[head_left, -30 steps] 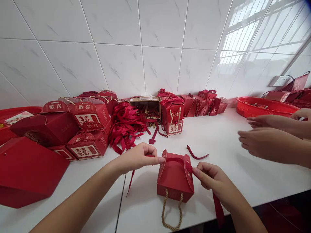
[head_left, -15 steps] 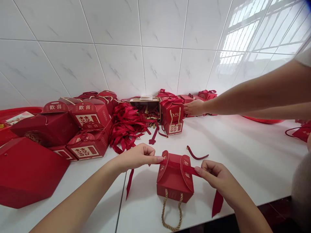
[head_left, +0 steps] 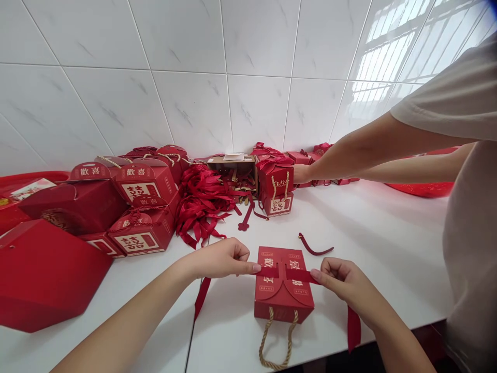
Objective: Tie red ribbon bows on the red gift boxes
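A red gift box (head_left: 284, 305) with gold lettering sits on the white table in front of me, its two top flaps folded down flat. A twisted gold rope handle (head_left: 289, 342) hangs from its near side. Threaded through slots in the flaps is a dark red ribbon (head_left: 298, 276). My left hand (head_left: 227, 257) pinches the ribbon at the box's left, with the loose end dangling below. My right hand (head_left: 337, 280) is closed on the ribbon at the right, its tail hanging by the wrist. Between both hands the ribbon is stretched across the box top.
Red gift boxes (head_left: 142, 233) are stacked at left beside a heap of red ribbons (head_left: 200, 191). A cardboard box (head_left: 233, 163) of small pieces stands by the wall. A dark red strap (head_left: 314, 252) lies behind my box. Another person's arm (head_left: 357, 142) reaches in from the right.
The box's flaps, raised and curved before, now lie flat with the ribbon drawn through them. Both my hands keep hold of it. The other person has leaned farther in from the right.
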Motion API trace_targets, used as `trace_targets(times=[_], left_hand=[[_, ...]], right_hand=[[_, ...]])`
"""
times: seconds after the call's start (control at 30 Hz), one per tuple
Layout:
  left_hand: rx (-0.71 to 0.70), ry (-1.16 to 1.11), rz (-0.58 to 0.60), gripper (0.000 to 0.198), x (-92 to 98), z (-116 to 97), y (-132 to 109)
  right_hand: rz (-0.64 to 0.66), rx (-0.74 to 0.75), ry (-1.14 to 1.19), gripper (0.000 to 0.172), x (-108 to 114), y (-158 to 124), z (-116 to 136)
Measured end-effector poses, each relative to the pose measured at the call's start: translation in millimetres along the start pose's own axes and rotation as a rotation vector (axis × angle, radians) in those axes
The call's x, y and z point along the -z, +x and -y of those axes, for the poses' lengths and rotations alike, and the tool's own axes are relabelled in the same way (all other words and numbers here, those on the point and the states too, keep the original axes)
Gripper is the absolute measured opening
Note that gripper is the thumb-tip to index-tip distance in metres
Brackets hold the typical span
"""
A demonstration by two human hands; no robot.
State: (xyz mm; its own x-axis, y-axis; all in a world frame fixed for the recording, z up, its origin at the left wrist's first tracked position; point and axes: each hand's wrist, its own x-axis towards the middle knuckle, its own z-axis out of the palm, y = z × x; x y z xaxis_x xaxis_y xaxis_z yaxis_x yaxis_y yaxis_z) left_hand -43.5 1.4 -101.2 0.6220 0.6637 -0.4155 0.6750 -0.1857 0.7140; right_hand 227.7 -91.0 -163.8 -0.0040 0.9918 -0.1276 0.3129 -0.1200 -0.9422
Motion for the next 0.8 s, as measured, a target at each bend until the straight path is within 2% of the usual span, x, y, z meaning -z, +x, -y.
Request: trace_targets(times=[0.33, 0.57, 0.8], left_hand=[[-0.022, -0.004, 0.057, 0.058, -1.1, 6, 2], [-0.083, -0.057, 0.147, 0.06, -1.6, 10, 8], [-0.057, -0.013, 0.148, 0.062, -3.2, 16, 10]], right_hand=[[0.062, -0.011, 0.023, 0.054, 0, 0, 2], [0.156, -0.047, 0.111, 0.053, -4, 2, -10], [0.175, -0.04, 0.141, 0.056, -7, 5, -18]])
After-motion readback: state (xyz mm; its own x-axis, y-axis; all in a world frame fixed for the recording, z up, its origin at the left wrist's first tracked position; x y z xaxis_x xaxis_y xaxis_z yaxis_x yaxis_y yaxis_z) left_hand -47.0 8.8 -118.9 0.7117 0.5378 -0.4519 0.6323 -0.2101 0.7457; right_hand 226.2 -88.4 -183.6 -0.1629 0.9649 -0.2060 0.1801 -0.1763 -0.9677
